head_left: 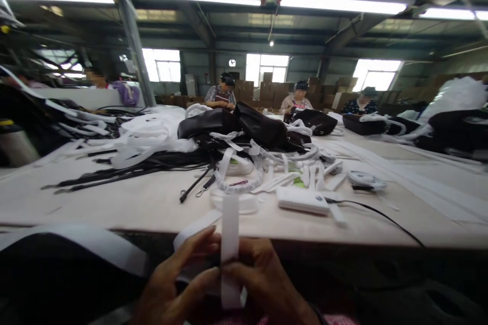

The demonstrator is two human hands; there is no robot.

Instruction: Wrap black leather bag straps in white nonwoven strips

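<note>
A big pale table (125, 208) goes across, and lots of things lie on it. Low on the left, on the near side of the table, is a big black thing (72, 279) with a white band along its top. Black bags (259, 124) sit in a pile in the middle of the table. A white heap (152, 129) is just left of them. Long black straps (133, 171) lie in front of the heap. The left hand (179, 274) is curled, with a gap between thumb and pointing finger; I cannot tell if its tips hold anything. The right hand (263, 279) pinches a white strip tight between thumb and finger. A white box (301, 199) with a cord lies near the table's front edge. The white strip (230, 231) stands up straight between the two hands, at the near side of the table.
</note>
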